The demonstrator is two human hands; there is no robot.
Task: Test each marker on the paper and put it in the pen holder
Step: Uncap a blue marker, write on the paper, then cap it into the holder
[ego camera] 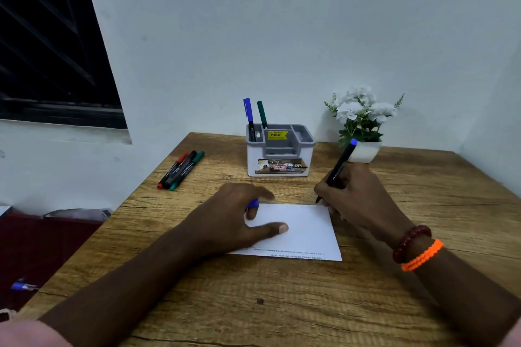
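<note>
Head view: right fingers [331, 191] grasp marker [339, 166], tip at paper [304, 228] corner; left fingers [253, 213] clench cap [253, 203]

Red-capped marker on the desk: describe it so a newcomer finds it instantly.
Start at the white pen holder at the back of the wooden desk. Left of it three capped markers lie side by side near the desk's left edge. The red marker is the leftmost, beside the black marker and green marker.

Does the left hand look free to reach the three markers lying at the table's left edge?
Probably not right away: the left hand rests on the paper, holding a blue cap. Nothing stands between it and the three markers.
</note>
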